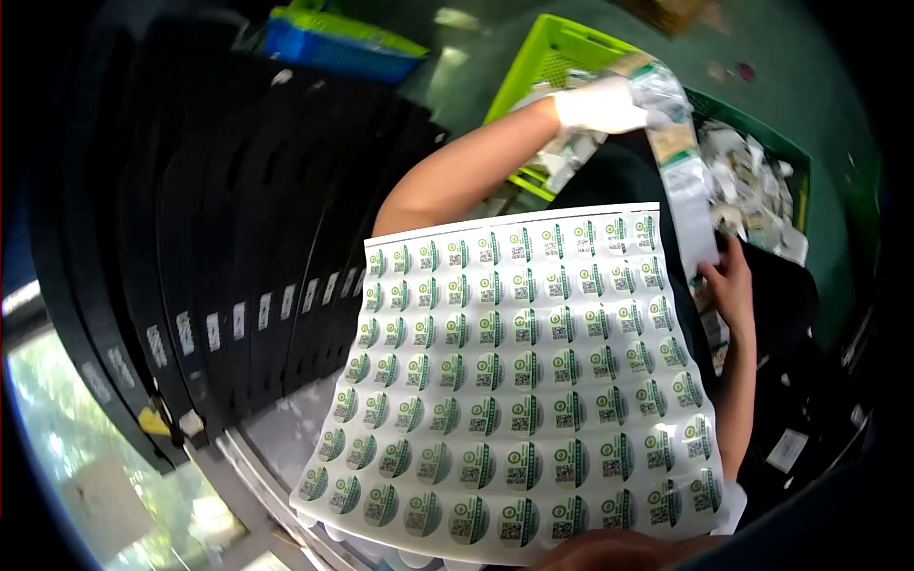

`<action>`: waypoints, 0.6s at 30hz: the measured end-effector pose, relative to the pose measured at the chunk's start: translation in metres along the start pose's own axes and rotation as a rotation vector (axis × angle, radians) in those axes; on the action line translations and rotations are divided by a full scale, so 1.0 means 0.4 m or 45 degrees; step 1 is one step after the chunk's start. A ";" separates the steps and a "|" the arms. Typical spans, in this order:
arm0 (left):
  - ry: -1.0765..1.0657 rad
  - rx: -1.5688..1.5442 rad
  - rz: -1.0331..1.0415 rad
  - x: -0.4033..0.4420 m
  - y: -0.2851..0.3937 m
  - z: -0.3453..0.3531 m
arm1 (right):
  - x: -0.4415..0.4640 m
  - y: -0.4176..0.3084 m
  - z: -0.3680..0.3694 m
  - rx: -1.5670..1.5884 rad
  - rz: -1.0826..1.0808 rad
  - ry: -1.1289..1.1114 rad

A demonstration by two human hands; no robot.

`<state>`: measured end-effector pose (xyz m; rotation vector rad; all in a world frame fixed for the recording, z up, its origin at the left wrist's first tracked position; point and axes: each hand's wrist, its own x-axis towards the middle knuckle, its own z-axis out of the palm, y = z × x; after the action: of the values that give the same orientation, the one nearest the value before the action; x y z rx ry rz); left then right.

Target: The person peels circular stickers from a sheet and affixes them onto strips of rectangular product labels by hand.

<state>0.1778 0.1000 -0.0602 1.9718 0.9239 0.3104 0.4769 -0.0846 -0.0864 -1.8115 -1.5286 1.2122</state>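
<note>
My left hand (605, 105), in a white glove, reaches out over the bins and is closed on a long strip of printed plastic packets (690, 190). The strip hangs from the glove down toward my right hand (731, 285). That hand is bare, its thumb and fingers closed at the strip's lower end. A large white sheet of round green labels with QR codes (524, 371) spreads in front of me, wavy, covering part of my left arm. A blurred skin-coloured shape (609, 552) overlaps the sheet's bottom edge; I cannot tell what it is.
A yellow-green crate (519, 90) and a dark green crate (804, 176) hold scraps and packets. Black panels with white labels (238, 319) stand in a row at left. A blue bin (328, 48) sits at the back. A white tag (787, 450) lies at right.
</note>
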 end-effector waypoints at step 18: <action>0.402 -0.221 -0.025 -0.259 -0.282 -0.206 | -0.152 -0.253 0.244 0.161 0.264 -0.049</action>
<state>0.0072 0.1130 -0.0922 1.7822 1.0752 0.6828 0.3415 -0.1330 -0.0335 -1.9077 -1.2771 1.4138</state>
